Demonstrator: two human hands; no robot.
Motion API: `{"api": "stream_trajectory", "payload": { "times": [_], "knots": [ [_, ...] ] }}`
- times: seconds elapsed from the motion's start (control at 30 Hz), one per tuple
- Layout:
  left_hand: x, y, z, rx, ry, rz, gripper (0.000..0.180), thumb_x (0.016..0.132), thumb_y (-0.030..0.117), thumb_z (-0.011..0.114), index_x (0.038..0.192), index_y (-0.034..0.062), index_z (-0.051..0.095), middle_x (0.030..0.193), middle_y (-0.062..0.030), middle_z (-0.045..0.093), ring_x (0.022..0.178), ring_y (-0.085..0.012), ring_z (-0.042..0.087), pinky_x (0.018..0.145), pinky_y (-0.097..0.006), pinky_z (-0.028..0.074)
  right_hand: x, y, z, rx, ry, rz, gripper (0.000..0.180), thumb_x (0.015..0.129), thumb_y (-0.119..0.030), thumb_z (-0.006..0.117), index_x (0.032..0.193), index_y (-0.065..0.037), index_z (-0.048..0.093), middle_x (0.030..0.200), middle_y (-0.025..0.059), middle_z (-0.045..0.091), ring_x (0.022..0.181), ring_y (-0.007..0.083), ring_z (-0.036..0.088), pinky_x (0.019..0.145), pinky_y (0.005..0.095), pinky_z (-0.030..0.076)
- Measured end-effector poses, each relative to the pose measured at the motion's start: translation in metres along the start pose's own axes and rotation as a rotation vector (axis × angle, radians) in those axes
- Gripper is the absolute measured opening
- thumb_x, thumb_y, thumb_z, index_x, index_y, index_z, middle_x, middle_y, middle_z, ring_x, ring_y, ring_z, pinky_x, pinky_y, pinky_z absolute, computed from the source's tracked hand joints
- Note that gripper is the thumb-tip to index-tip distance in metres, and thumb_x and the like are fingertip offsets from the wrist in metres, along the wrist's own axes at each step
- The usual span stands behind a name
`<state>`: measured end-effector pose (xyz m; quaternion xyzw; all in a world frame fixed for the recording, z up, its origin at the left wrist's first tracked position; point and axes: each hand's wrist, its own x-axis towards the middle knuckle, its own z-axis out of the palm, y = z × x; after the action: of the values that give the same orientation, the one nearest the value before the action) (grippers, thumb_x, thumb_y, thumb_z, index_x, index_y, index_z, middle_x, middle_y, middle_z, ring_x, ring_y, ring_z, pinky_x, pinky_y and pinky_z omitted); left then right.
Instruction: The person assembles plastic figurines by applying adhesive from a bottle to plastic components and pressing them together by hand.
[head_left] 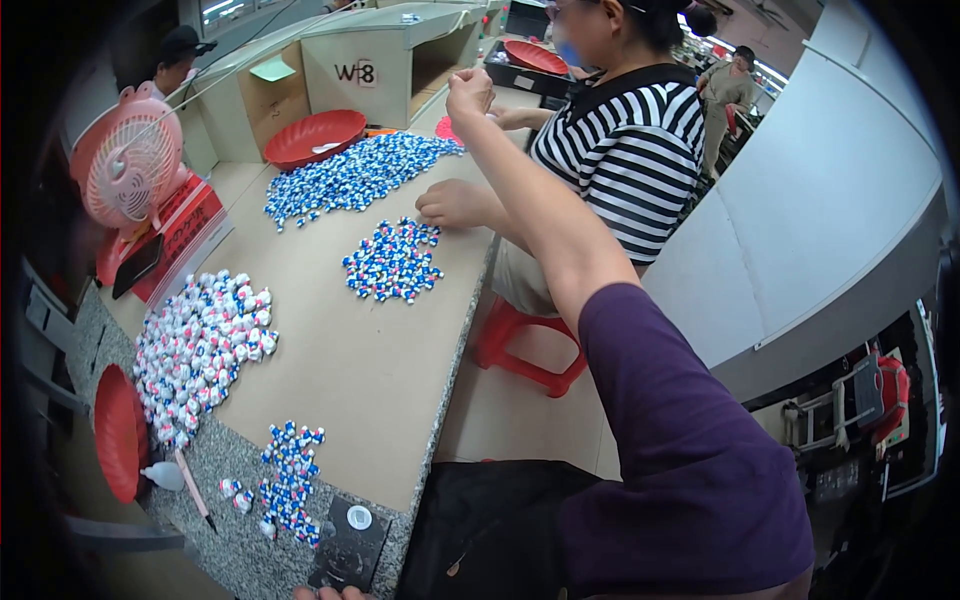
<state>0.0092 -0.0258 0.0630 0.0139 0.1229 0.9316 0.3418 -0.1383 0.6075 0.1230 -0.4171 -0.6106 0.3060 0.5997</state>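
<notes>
My bare right arm stretches far forward from a purple sleeve. Its hand [470, 94] is closed above the far end of the table, with the fingers drawn together; whatever they may hold is hidden. Only some fingertips of my left hand [338, 593] show at the lower edge, beside a dark flat plate [350, 540] with a round pale sticker. How the rest of that hand lies is out of sight. Past the plate lies a small pile of blue-and-white figure-like pieces [290, 475]. Two or three larger white pieces [240, 498] lie beside them.
A co-worker in a striped shirt [640, 150] sits at right; their hand [455, 203] touches a blue-white pile [393, 262]. Beyond spreads a bigger pile [360, 175] by a red tray [315, 138]. At left are white-pink pieces [200, 350], a red dish [120, 433], a pen [195, 488] and a pink fan [128, 160].
</notes>
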Motion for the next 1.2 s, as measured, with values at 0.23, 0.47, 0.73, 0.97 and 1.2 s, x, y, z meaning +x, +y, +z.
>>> {"api": "stream_trajectory", "payload": {
  "times": [0.23,0.47,0.73,0.97,1.2],
  "knots": [
    [-0.020,-0.004,-0.037,0.097,0.215,0.236,0.027,0.101,0.023,0.038,0.119,0.0038,0.042,0.069,-0.0060,0.043,0.045,-0.0131,0.037,0.033,-0.024,0.030,-0.155,-0.072,-0.042,0.551,-0.834,-0.073,0.016,0.087,-0.012,0.066,0.099,-0.002,0.063,0.083,0.0066,0.064,0.073,0.0151,0.061,0.071,0.0279,0.051],
    [-0.029,-0.025,-0.057,0.245,0.197,0.221,0.033,0.101,0.027,0.042,0.121,0.0008,0.043,0.080,-0.0070,0.046,0.051,-0.0132,0.041,0.035,-0.022,0.035,-0.324,-0.106,-0.162,0.478,-1.553,-0.069,0.008,0.085,0.000,0.063,0.093,0.001,0.065,0.085,0.0041,0.067,0.076,0.0099,0.062,0.074,0.0240,0.052],
    [-0.038,-0.043,-0.059,0.461,0.346,0.236,0.031,0.097,0.021,0.053,0.119,-0.0006,0.051,0.091,-0.0112,0.064,0.050,-0.0055,0.049,0.038,-0.017,0.035,-0.381,-0.102,-0.176,0.301,-1.645,-0.900,0.017,0.069,0.000,0.074,0.084,0.000,0.066,0.081,0.0072,0.065,0.075,0.0188,0.064,0.064,0.0286,0.051],
    [-0.032,-0.045,-0.071,0.563,0.335,0.235,0.034,0.096,0.022,0.055,0.120,-0.0012,0.050,0.094,-0.0114,0.064,0.051,-0.0053,0.049,0.038,-0.017,0.036,-0.400,-0.090,-0.162,0.275,-1.669,-1.077,0.015,0.068,0.002,0.072,0.081,-0.002,0.064,0.077,0.0070,0.059,0.076,0.0219,0.060,0.063,0.0327,0.050],
    [-0.029,-0.044,-0.070,0.677,0.314,0.301,0.036,0.095,0.023,0.058,0.120,-0.0016,0.052,0.095,-0.0112,0.062,0.052,-0.0034,0.048,0.038,-0.015,0.034,-0.400,-0.093,-0.166,0.184,-1.638,-1.211,0.016,0.066,0.003,0.071,0.079,-0.002,0.062,0.077,0.0067,0.057,0.077,0.0225,0.059,0.065,0.0332,0.050]
  ]
}}
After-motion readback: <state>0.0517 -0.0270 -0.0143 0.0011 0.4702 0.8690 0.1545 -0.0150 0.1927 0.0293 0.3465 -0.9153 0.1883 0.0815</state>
